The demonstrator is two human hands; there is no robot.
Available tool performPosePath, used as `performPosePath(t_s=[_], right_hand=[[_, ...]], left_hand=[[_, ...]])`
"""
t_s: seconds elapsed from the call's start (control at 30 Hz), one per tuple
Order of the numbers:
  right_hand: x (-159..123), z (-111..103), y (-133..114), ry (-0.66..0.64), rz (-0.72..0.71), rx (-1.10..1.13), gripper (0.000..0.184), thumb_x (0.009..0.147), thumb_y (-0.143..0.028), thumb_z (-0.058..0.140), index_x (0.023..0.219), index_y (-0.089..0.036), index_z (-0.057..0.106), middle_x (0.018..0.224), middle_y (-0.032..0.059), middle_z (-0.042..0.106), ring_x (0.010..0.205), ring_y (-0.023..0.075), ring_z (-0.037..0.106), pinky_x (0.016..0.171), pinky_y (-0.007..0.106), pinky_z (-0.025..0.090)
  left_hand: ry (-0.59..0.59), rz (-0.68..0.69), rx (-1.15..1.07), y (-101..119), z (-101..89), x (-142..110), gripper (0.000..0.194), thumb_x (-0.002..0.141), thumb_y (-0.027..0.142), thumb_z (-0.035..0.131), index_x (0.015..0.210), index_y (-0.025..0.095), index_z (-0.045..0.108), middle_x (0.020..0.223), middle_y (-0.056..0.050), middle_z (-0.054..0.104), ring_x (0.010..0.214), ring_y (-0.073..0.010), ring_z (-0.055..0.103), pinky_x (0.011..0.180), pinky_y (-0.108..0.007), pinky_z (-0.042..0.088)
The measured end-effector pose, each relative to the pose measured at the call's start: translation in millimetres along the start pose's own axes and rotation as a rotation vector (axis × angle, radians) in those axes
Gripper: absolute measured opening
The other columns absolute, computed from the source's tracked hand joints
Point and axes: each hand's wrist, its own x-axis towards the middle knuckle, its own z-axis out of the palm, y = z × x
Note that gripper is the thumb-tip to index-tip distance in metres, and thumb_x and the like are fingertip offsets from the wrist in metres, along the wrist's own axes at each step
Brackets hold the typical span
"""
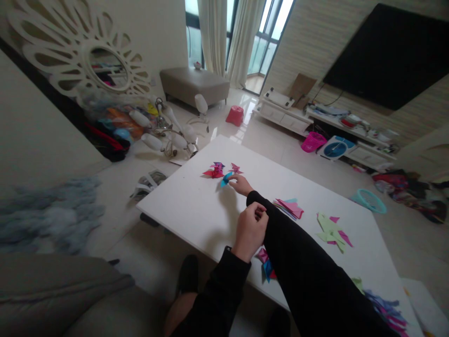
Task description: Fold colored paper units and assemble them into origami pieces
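My right hand [240, 184] reaches far across the white table [196, 210] and pinches a blue folded paper piece [225, 179]. Just beyond it lie red, purple and pink folded paper shapes [215, 171], with another pink one [235, 168] beside them. My left hand [249, 229] is curled closed against my right forearm's black sleeve, fingers pressed on the cloth. Below my arm some pink and blue paper pieces [265, 262] lie near the table's front edge, partly hidden.
A stack of pink and teal paper sheets [290, 208] and green and pink scraps [332, 230] lie to the right. More scraps [386, 309] sit at the near right corner. A chandelier [168, 131], a bench [194, 84] and baskets stand on the floor beyond.
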Motion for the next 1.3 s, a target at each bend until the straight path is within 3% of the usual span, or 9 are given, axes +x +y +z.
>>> performPosePath(t_s=[0.07,0.13,0.27,0.37,0.47,0.63,0.97,1.07,1.3], right_hand=[[-31,-22,-4,0.079,0.025,0.031,0.02,0.084,-0.018,0.061,0.094,-0.017,0.077,0.107,0.0093,0.077,0.099,0.0205,0.069,0.091,0.035,0.053],[-80,-46,-6,0.167,0.061,0.063,0.018,0.085,-0.026,0.062,0.089,-0.016,0.076,0.094,0.0079,0.077,0.087,0.0194,0.07,0.083,0.034,0.055],[-216,-83,-1,0.479,0.23,0.322,0.024,0.076,-0.04,0.078,0.076,-0.016,0.072,0.072,0.0033,0.072,0.069,0.019,0.066,0.069,0.034,0.054],[-311,-89,5,0.673,0.422,0.462,0.032,0.067,-0.042,0.086,0.068,-0.018,0.065,0.068,0.001,0.069,0.064,0.0177,0.063,0.062,0.031,0.052],[-363,-85,9,0.751,0.482,0.505,0.034,0.067,-0.041,0.087,0.071,-0.019,0.062,0.07,-0.0004,0.067,0.065,0.0166,0.061,0.062,0.03,0.051],[-374,-90,14,0.763,0.444,0.625,0.033,0.07,-0.037,0.086,0.076,-0.021,0.057,0.076,-0.0014,0.065,0.069,0.0152,0.059,0.066,0.03,0.05],[-377,-111,11,0.621,0.378,0.695,0.028,0.074,-0.031,0.083,0.084,-0.022,0.059,0.079,-0.0025,0.063,0.07,0.0136,0.057,0.065,0.027,0.046],[-378,-110,9,0.6,0.371,0.682,0.026,0.076,-0.032,0.082,0.083,-0.022,0.059,0.077,-0.0025,0.062,0.07,0.0138,0.057,0.066,0.027,0.046],[-374,-108,3,0.585,0.35,0.683,0.027,0.076,-0.034,0.082,0.083,-0.022,0.059,0.077,-0.0017,0.063,0.071,0.0149,0.058,0.066,0.028,0.047]], left_hand=[[-0.005,-0.003,-0.04,2,-0.5,0,0.01,0.083,0.017,0.056,0.087,0.019,0.065,0.076,-0.001,0.066,0.068,-0.0135,0.062,0.064,-0.024,0.045],[0.014,0.024,-0.076,2,-1.8,1,0.01,0.083,0.018,0.055,0.087,0.019,0.064,0.073,0.0,0.065,0.066,-0.0133,0.061,0.063,-0.024,0.045],[0.015,0.06,-0.119,0,1.0,-1,0.011,0.083,0.021,0.055,0.086,0.018,0.065,0.072,0.0,0.065,0.067,-0.0134,0.061,0.062,-0.023,0.046],[-0.099,0.021,-0.088,-5,14.6,-6,0.013,0.08,0.021,0.056,0.087,0.017,0.067,0.072,0.0,0.065,0.065,-0.0132,0.06,0.06,-0.023,0.045],[-0.264,0.009,-0.008,-10,35.9,-16,0.014,0.08,0.021,0.059,0.088,0.016,0.068,0.074,-0.001,0.066,0.065,-0.0133,0.06,0.062,-0.024,0.046],[-0.532,0.076,0.118,-18,66.8,-31,0.013,0.084,0.024,0.062,0.092,0.017,0.07,0.084,-0.003,0.071,0.079,-0.0161,0.066,0.072,-0.025,0.05],[-0.779,0.137,0.124,-26,92.3,-35,0.016,0.088,0.023,0.064,0.1,0.018,0.073,0.101,-0.006,0.075,0.092,-0.0187,0.068,0.085,-0.03,0.053],[-0.788,0.196,0.146,-29,96.4,-40,0.021,0.087,0.023,0.067,0.106,0.018,0.075,0.106,-0.006,0.076,0.095,-0.0194,0.069,0.089,-0.031,0.053],[-0.637,0.24,0.216,-36,98.1,-44,0.02,0.083,0.023,0.073,0.102,0.019,0.079,0.098,-0.006,0.079,0.088,-0.0204,0.072,0.088,-0.033,0.054]])
